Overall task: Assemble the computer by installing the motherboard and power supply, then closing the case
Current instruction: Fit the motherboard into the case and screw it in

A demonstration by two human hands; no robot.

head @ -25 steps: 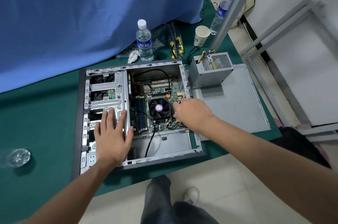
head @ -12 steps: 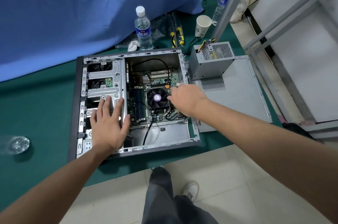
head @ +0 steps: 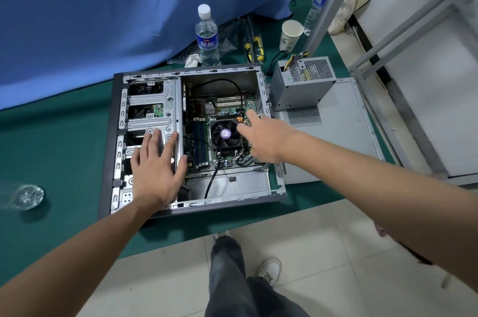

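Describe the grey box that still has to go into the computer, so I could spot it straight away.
Start at the open grey computer case lying flat on the green mat. Just outside its far right corner stands the grey metal power supply box, resting on the far end of the flat light-grey side panel. Its honeycomb-mesh face and the yellow and black wires sprouting from its top set it apart.

Makeshift workshop: green mat on tiled floor, screwdrivers, blue backdrop curtain.
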